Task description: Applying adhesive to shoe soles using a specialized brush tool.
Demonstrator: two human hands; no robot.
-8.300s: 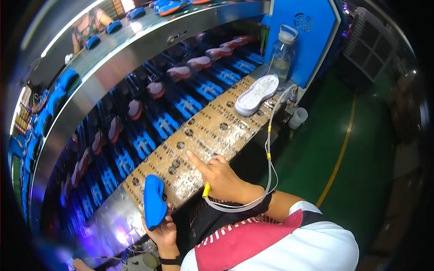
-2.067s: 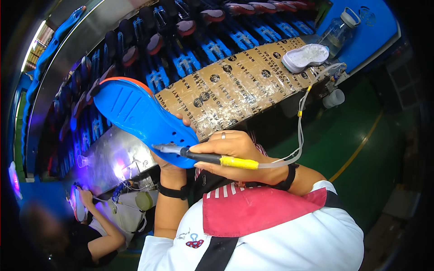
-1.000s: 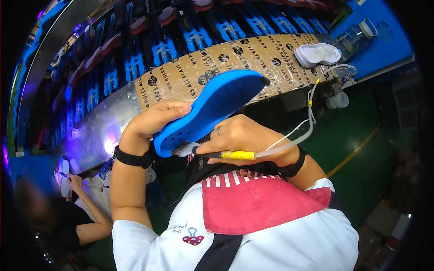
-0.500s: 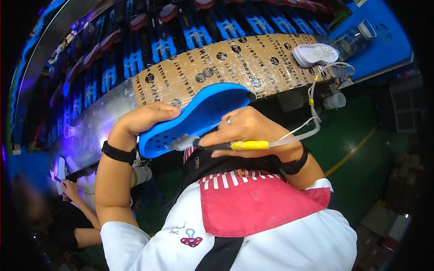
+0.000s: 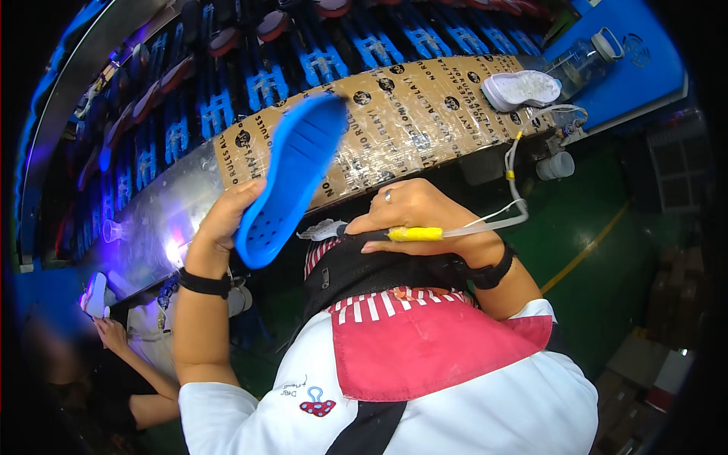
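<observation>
My left hand (image 5: pixel 231 212) grips a blue shoe sole (image 5: pixel 292 171) by its left edge. The sole stands steeply tilted with its hollow inner side showing; small holes dot its lower end, and grooves run across the upper part. My right hand (image 5: pixel 421 208) is closed around a brush (image 5: pixel 415 234) with yellow tape on its handle and a thin clear tube at its back end. Pale, clotted bristles point left, just right of the sole's lower part and apart from it, in front of my dark apron.
Printed brown cardboard (image 5: pixel 413 129) covers the bench edge. A white shoe sole (image 5: pixel 523 89) lies at its right end, near a clear bottle (image 5: pixel 588 64) on a blue surface. Blue racks (image 5: pixel 318 64) line the far side. At left, a co-worker's hand (image 5: pixel 112 334) holds another white sole.
My left hand has swung the blue sole upright and to the left, away from the brush. The bristles no longer touch the sole. My right hand has barely moved.
</observation>
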